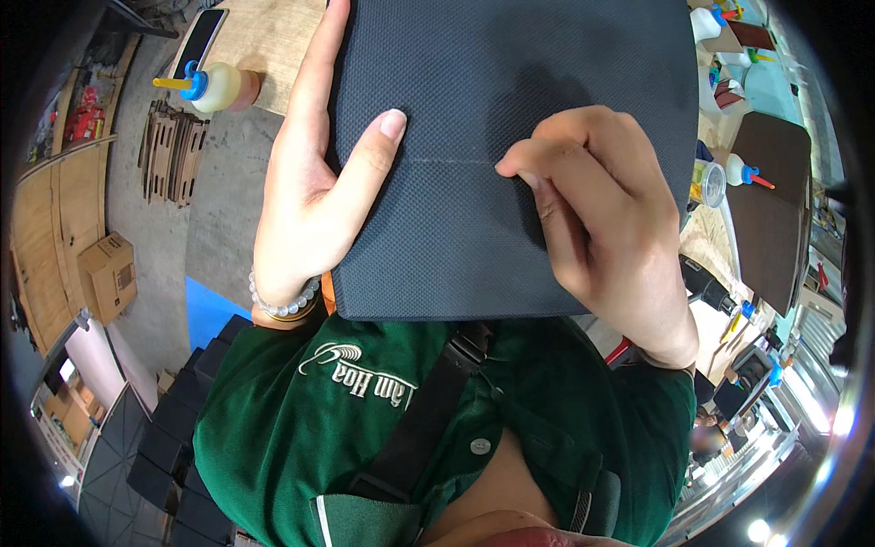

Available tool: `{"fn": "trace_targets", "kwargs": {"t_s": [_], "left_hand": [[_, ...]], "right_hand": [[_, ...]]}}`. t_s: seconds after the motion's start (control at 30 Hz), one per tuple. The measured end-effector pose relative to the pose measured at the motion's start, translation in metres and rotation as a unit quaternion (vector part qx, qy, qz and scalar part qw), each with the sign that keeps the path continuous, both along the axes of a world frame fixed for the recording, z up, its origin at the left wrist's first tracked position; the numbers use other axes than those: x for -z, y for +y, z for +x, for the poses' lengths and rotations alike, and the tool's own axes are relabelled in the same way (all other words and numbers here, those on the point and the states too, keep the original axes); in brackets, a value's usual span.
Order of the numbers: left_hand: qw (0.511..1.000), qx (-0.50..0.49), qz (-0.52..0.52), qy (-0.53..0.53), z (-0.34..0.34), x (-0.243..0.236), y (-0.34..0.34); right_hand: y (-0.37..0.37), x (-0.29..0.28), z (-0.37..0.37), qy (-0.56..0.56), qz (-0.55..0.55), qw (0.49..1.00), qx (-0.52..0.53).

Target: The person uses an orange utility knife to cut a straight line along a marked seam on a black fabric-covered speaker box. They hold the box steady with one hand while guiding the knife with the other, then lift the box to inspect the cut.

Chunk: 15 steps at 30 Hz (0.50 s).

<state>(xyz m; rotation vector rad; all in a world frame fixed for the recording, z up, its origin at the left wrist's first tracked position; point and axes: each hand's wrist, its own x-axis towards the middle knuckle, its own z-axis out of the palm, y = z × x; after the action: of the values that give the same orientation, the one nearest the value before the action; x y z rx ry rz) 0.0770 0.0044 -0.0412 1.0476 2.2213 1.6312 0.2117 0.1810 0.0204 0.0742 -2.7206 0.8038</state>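
Observation:
A large black box-like piece [437, 246] with a woven-textured surface lies in front of me. My left hand [314, 191] holds its left edge, fingers stretched along the side and thumb resting on the top face. Over the right half, my right hand [606, 196] is closed in a pinch, its index fingertip and thumb close to the surface. A faint pale line [447, 161] crosses the face from near my left thumb to those fingertips. Whether it is a thread or a mark I cannot tell, and anything inside the pinch is hidden.
On the wooden table [264, 46] at far left are a glue-type squeeze bottle [219, 87] and a phone [200, 41]. A dark brown panel [770, 214] with another squeeze bottle [743, 171] lies at right, beside a clear cup [708, 182]. Black boxes [173, 428] are stacked at lower left.

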Motion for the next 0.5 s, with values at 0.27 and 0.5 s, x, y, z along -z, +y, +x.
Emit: {"fn": "trace_targets", "kwargs": {"t_s": [0.27,0.5], "left_hand": [[0.999,0.042,0.030,-0.007,-0.003,0.002,-0.007],[0.999,0.030,0.022,-0.020,0.001,-0.005,-0.004]], "right_hand": [[0.015,0.005,-0.002,-0.030,-0.167,0.985,0.023],[0.017,0.008,-0.003,-0.024,-0.171,0.985,0.008]]}}
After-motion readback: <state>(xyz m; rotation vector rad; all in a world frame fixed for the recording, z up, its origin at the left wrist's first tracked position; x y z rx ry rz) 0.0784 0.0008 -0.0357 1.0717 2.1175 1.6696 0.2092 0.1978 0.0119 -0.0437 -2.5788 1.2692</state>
